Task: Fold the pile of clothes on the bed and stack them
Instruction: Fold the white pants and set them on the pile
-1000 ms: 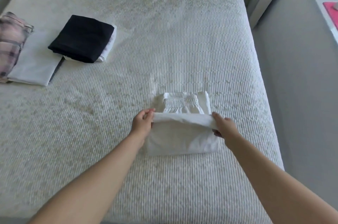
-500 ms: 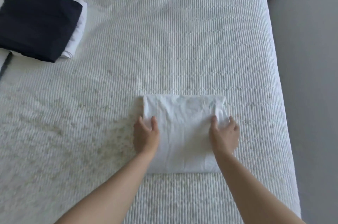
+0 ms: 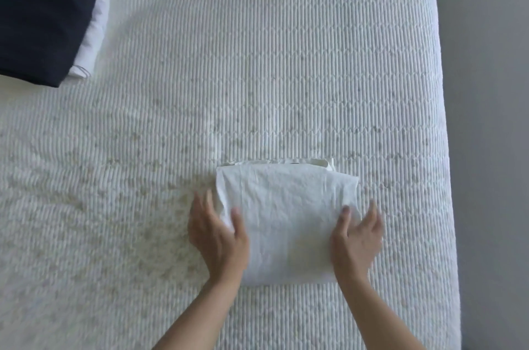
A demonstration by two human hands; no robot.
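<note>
Folded white garment (image 3: 286, 218) lies flat on the ribbed white bedspread (image 3: 257, 63), toward the near right part of the bed, a compact rectangle with a few inner layers peeking out along its far edge. The left hand (image 3: 217, 235) sits at its left side with the thumb over the cloth and the fingers alongside the edge, and the right hand (image 3: 356, 238) mirrors it at the right side; both look spread and relaxed, but they are blurred, so whether the fingertips have slid under the bundle I cannot tell. It reads as the moment before lifting the piece to its stack. The risk is that the loose layers at the far edge slip out if only the near half is lifted, since nothing pins the fold shut; a one-sided lift would let it sag open. Well apart at the far left, a folded dark garment (image 3: 43, 17) rests on a folded white garment beneath it (image 3: 96, 29), a likely destination. Open bedspread lies between, with nothing to snag on. To the right, the mattress edge (image 3: 446, 178) is near, dropping to a grey floor (image 3: 492, 149).
</note>
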